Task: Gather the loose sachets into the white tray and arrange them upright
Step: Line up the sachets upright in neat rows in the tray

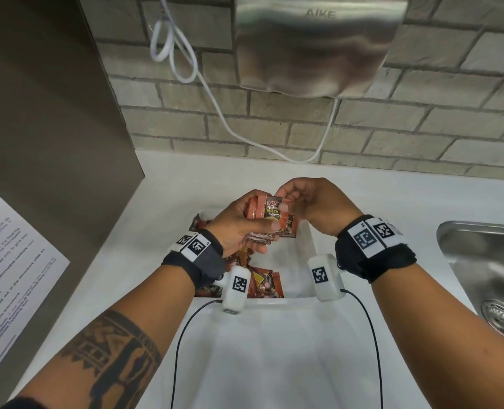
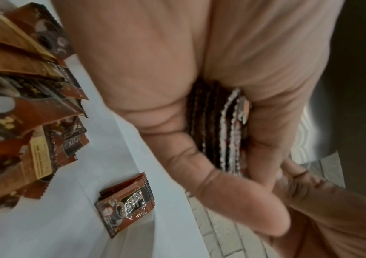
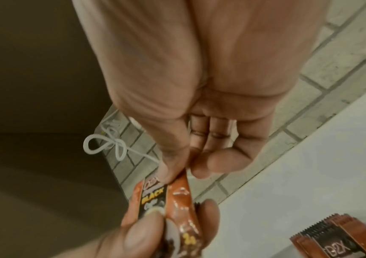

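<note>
My left hand [image 1: 246, 224] grips a stack of brown coffee sachets [image 1: 270, 218] above the white tray [image 1: 300, 261]; the stack's crimped edges [image 2: 219, 129] show between palm and fingers in the left wrist view. My right hand [image 1: 299, 202] pinches the top edge of the front sachet [image 3: 166, 197] between thumb and forefinger. More sachets [image 1: 264, 283] lie and lean in the tray's left part. A small upright group of sachets [image 2: 125, 200] stands against the tray wall, seen also in the right wrist view as sachets [image 3: 341, 239].
The tray sits on a white counter [image 1: 171, 202] against a brick wall. A steel sink [image 1: 486, 267] lies to the right. A hand dryer [image 1: 315, 45] with a white cable [image 1: 215, 104] hangs above. A grey panel [image 1: 47, 113] with a notice stands left.
</note>
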`<state>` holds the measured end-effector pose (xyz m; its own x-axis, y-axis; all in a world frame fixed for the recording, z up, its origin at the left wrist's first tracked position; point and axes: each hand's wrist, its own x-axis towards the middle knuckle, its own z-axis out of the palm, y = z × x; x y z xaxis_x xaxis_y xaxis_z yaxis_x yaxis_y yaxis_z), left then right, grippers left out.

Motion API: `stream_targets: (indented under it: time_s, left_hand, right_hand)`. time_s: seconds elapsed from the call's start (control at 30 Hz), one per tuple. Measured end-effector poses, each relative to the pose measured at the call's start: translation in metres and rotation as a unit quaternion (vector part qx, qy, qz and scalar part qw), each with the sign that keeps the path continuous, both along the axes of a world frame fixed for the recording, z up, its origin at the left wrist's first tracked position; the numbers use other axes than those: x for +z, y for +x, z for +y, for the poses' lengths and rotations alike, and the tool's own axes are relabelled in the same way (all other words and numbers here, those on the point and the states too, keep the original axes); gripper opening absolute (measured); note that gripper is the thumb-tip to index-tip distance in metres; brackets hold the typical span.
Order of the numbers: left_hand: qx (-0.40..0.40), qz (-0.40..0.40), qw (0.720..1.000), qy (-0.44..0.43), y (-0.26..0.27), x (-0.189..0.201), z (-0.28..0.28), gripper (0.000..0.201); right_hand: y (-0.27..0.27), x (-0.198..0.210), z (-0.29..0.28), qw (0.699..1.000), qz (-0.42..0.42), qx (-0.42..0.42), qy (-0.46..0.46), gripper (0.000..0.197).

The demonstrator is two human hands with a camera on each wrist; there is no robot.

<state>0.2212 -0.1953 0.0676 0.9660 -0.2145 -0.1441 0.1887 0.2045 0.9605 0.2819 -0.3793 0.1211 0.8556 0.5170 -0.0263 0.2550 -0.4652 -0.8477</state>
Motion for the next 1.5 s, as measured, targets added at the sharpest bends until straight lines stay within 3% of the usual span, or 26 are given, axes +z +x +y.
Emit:
stream_targets:
  time_s: [0.23,0.4,0.57,0.77,0.97,1.17,1.4,1.5]
  left_hand:
    - [-0.016,-0.021,0.998,0.059,0.007,0.002,-0.005,0.043]
    - [0.018,-0.051,0.994,0.098,0.015,-0.002,-0.008,0.047]
    - [0.015,-0.068,0.987,0.148,0.019,-0.004,-0.011,0.047]
    - [-0.053,0.034,0.968,0.244,0.018,-0.021,0.007,0.050]
    - [-0.152,0.131,0.914,0.353,0.025,-0.032,-0.009,0.057]
    - [-0.191,0.199,0.905,0.324,0.048,-0.038,-0.043,0.077]
    - [-0.186,0.232,0.901,0.314,0.066,-0.046,-0.048,0.060]
    - [-0.177,0.236,0.902,0.315,0.071,-0.050,-0.048,0.076]
  right_hand:
    - [0.004,0.007,-0.003,0.999,-0.035,0.004,-0.006,0.006]
    - [0.010,0.007,-0.005,0.998,-0.054,-0.013,0.000,0.006]
    - [0.013,0.010,-0.009,0.994,-0.095,-0.010,-0.049,0.009]
    - [0.026,0.010,-0.023,0.984,-0.146,-0.050,-0.084,0.003]
    - [0.053,-0.030,-0.019,0.960,-0.112,-0.030,-0.257,0.009]
    - [0.069,-0.060,-0.005,0.951,-0.052,-0.041,-0.303,0.016]
    - [0.078,-0.073,0.000,0.943,-0.048,-0.013,-0.329,0.025]
    - [0.083,-0.078,-0.001,0.948,-0.046,-0.018,-0.314,0.024]
